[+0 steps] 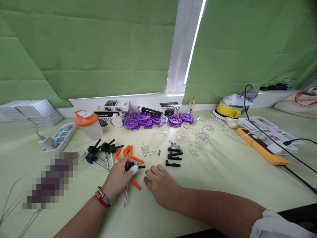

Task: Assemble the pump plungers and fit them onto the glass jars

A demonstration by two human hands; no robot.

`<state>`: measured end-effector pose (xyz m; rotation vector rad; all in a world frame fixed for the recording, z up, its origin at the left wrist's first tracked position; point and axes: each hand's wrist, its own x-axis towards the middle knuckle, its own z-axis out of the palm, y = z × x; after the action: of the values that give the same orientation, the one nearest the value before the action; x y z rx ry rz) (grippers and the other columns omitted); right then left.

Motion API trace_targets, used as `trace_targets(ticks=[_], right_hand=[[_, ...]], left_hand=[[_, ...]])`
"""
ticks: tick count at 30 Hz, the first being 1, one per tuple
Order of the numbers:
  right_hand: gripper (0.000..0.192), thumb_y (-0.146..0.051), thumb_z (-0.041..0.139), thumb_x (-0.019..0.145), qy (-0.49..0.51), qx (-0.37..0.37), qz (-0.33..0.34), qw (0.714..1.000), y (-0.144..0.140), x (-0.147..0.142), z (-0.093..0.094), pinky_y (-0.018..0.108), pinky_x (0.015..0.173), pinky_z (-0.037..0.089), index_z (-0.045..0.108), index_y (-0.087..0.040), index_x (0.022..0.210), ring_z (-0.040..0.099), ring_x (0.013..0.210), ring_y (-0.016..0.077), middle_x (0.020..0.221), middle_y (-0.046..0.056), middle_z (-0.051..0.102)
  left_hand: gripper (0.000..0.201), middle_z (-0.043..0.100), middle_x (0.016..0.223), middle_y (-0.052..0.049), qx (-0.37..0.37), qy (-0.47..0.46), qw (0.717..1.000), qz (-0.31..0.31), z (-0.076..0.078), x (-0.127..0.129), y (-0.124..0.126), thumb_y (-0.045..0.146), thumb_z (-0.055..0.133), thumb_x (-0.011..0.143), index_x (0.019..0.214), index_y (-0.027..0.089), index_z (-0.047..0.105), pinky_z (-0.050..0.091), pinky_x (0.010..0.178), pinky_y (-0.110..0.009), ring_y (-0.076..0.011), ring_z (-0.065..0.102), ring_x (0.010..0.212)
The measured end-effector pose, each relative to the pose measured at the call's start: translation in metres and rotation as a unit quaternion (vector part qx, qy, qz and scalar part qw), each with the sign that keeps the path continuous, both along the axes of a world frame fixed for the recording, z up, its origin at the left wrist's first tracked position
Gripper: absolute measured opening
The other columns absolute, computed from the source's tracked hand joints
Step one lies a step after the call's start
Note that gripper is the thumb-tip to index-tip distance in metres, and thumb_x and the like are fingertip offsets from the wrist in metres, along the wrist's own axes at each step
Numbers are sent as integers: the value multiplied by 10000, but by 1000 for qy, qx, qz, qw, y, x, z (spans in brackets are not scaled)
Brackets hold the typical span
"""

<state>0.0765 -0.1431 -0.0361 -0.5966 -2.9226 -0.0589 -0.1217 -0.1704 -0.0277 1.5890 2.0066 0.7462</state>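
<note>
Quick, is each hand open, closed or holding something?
Left hand: closed, holding a black part with an orange piece.
Right hand: curled; can't tell whether it holds anything.

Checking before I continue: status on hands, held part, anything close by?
Left hand holding black part, metal rod showing below. Right hand apart, fingers curled, can't tell if holding anything. Orange pieces close beyond left hand; black cylinders beyond right.

Left hand (pixel 118 177) bent in a grip, right hand (pixel 163 189) near it, fingers (pixel 150 174) curled, both forearms (pixel 210 201) angled inward
</note>
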Motion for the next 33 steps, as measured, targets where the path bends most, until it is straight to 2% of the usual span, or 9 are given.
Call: trace_targets(ticks=[5, 8, 10, 14, 18, 22, 27, 29, 33], right_hand=[[130, -132, 510, 746, -13, -54, -102, 993, 24, -8, 4, 387, 752, 332, 636, -134, 776, 439, 861, 240, 872, 106, 523], [147, -145, 484, 778, 7, -79, -157, 984, 38, -10, 3, 373, 771, 341, 631, -137, 774, 448, 876, 232, 872, 105, 528], [181, -147, 449, 811, 30, -86, -180, 979, 42, -8, 4, 364, 780, 348, 624, -135, 852, 453, 879, 222, 897, 107, 536], [219, -210, 398, 876, 72, -108, -188, 973, 33, 10, 7, 341, 778, 365, 585, -144, 970, 480, 884, 206, 955, 100, 550], [255, -384, 461, 860, 30, -132, -240, 961, 15, 35, 5, 312, 649, 369, 579, -158, 851, 533, 771, 203, 870, 78, 583], [157, -303, 490, 834, 14, -154, -269, 950, 11, 56, -2, 283, 589, 344, 568, -173, 791, 554, 703, 178, 819, 48, 600], [138, -246, 456, 867, 69, -195, -243, 948, 21, 78, -2, 263, 633, 372, 575, -186, 834, 557, 762, 163, 863, 33, 605], [140, -237, 451, 878, 86, -207, -232, 947, 25, 86, -1, 260, 652, 384, 581, -189, 856, 555, 786, 160, 882, 31, 605], [140, -226, 455, 889, 97, -209, -222, 947, 28, 92, -3, 264, 678, 399, 589, -187, 892, 558, 818, 164, 914, 36, 607]], left_hand=[[266, 589, 661, 5, -33, 60, 998, -9, 5, 1, -2, 467, 480, 794, 883, 224, 540, 340, 531, -274, -195, 549, 588], [286, 602, 679, -2, -44, 96, 994, -12, 8, 3, -3, 491, 465, 797, 887, 228, 532, 320, 522, -270, -201, 556, 600], [303, 603, 681, -8, -44, 116, 992, -12, 9, 5, -4, 512, 454, 798, 874, 227, 523, 311, 517, -268, -207, 558, 606], [326, 589, 661, -9, -42, 112, 993, -10, 8, 9, -3, 539, 415, 818, 861, 225, 490, 316, 512, -264, -207, 566, 594], [356, 585, 654, -16, -49, 140, 989, -22, 9, 11, -4, 555, 376, 834, 868, 217, 483, 310, 504, -266, -213, 575, 585], [428, 622, 775, -50, -43, 225, 973, -35, 14, 11, -7, 577, 326, 848, 995, 225, 522, 303, 507, -272, -241, 600, 652], [483, 600, 961, -109, -12, 330, 944, -18, 19, 16, -10, 555, 325, 856, 1120, 209, 534, 317, 477, -274, -243, 590, 698], [434, 589, 1023, -115, 16, 348, 936, -49, 20, 24, -9, 507, 354, 866, 1112, 209, 551, 364, 517, -280, -244, 588, 775], [344, 574, 1113, -96, 38, 314, 930, -185, 24, 54, 0, 369, 386, 882, 1158, 228, 536, 428, 642, -293, -224, 591, 886]])
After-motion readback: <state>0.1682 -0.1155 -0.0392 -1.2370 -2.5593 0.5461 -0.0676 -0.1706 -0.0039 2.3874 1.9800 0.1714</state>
